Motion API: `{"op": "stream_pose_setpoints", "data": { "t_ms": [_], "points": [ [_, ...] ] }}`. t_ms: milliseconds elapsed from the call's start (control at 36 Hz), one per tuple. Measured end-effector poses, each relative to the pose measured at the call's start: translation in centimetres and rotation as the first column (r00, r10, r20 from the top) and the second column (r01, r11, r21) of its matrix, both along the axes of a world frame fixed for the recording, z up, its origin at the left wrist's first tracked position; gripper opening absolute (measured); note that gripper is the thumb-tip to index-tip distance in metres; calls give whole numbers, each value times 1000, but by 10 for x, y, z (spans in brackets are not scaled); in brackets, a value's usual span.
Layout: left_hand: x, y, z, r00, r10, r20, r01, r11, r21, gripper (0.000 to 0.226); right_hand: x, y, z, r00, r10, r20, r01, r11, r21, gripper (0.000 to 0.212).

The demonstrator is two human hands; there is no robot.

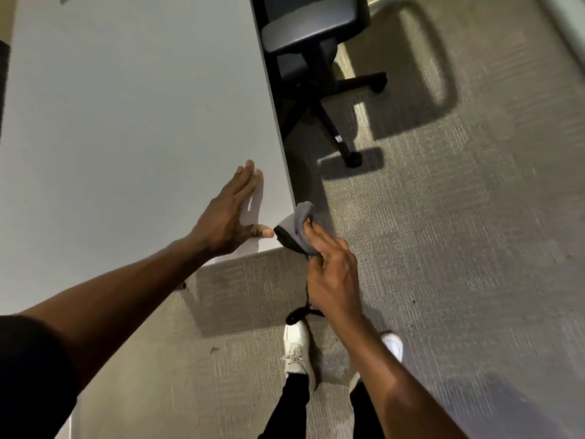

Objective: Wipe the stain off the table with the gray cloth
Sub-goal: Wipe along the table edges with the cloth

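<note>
Left hand (232,213) lies flat and open near the table (126,122) corner while my right hand (329,274) grips the bunched gray cloth (296,228) just off that corner. I'd say wiping hasn't started; no stain shows, perhaps hidden, so next I bring the cloth onto the top.

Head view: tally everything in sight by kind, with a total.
Tables: 1, white
Office chairs: 1, black
Gray cloths: 1, held in the right hand
White sneakers: 2
Hands: 2; the left hand rests flat on the table
Total: 7
</note>
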State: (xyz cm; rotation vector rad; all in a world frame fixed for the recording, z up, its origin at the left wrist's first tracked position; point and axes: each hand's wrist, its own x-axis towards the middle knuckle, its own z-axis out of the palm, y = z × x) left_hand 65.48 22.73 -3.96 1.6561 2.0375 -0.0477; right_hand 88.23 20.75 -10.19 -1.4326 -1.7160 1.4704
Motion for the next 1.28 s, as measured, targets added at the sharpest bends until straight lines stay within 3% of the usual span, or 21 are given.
{"op": "stream_pose_setpoints", "data": {
  "t_ms": [250,528,833,944,1111,1278],
  "points": [
    [-1,1,2,1000,18,1,-18,1000,-20,131,-64,89,-4,1000,-22,-2,22,999,44,65],
    [-6,-1,-5,999,21,26,-22,1000,18,142,-1,4,2,999,39,12,-39,998,-43,71],
    [-11,-1,-9,999,31,38,-33,999,34,145,-80,115,2,999,34,29,-35,999,27,67],
    [-10,0,-6,998,49,33,-50,999,18,146,-64,93,6,998,50,49,-50,999,11,67],
    [-8,0,-5,998,56,12,-56,998,-3,129,-8,15,14,999,34,31,-32,996,-79,64],
    [-10,-1,-7,998,58,25,-58,998,17,128,-29,49,12,994,64,84,-57,995,-85,61]
  ]
}}
